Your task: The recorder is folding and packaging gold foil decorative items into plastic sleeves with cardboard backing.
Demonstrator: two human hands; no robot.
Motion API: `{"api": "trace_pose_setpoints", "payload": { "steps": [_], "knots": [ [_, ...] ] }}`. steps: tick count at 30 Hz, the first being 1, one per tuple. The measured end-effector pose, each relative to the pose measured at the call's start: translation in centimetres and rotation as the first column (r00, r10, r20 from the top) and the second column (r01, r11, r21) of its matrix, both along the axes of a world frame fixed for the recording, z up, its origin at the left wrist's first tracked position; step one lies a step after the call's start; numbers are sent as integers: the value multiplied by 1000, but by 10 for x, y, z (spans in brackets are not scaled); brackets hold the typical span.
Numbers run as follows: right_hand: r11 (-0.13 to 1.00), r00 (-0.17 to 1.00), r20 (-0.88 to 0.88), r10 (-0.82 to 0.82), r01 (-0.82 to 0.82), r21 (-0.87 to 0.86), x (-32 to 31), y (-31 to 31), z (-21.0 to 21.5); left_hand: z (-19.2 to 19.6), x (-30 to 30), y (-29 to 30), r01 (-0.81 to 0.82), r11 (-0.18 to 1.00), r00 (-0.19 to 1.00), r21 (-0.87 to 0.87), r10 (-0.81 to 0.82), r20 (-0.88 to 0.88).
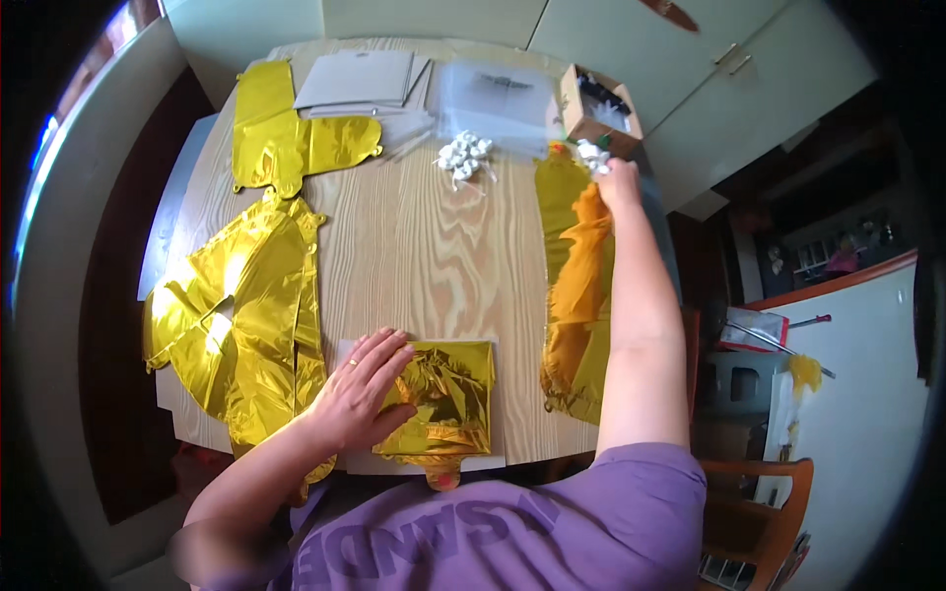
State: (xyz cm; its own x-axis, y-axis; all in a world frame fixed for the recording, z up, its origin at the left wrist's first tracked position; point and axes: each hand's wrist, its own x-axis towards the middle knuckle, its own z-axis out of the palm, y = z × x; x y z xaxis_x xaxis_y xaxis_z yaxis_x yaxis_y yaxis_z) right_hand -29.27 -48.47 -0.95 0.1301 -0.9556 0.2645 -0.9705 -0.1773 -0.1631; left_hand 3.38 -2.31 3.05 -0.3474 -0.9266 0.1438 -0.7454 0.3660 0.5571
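My left hand (363, 392) lies open and flat on a folded gold foil balloon (448, 379). The foil rests on a pale card (498, 404) at the table's near edge, and a small tab of it hangs past the card. My right arm stretches to the far right of the table. There my right hand (619, 187) has its fingers closed at a small white bundle (591, 156); the fingertips are partly hidden. Below that hand lies a long gold foil strip (567, 266), orange where it catches the light. A similar white bundle with loose strands (465, 158) sits at the far middle.
Flattened gold foil balloons (261, 315) cover the left side, with another gold foil piece (266, 128) behind them. At the back are grey cards (355, 79), clear plastic sheets (493, 103) and a small open box (581, 123). A wooden chair (788, 512) stands at the lower right.
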Motion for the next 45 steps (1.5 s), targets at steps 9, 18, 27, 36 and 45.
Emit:
{"api": "trace_pose_setpoints", "payload": {
  "steps": [9,18,27,36,45],
  "knots": [
    [988,994,-65,87,-94,-122,3,-2,6,3,1,-1,-35,996,999,78,37,-26],
    [958,958,-169,232,-255,-129,12,114,79,4,3,-8,-34,999,993,12,36,-115],
    [505,704,518,487,-710,491,74,298,79,17,11,-34,-93,996,996,4,93,19],
    [434,707,356,611,-675,597,103,304,75,8,14,-35,-39,998,998,-56,41,41],
    [536,751,485,448,-660,527,101,320,85,5,18,-32,-2,1000,1000,-9,2,-11]
  ]
}}
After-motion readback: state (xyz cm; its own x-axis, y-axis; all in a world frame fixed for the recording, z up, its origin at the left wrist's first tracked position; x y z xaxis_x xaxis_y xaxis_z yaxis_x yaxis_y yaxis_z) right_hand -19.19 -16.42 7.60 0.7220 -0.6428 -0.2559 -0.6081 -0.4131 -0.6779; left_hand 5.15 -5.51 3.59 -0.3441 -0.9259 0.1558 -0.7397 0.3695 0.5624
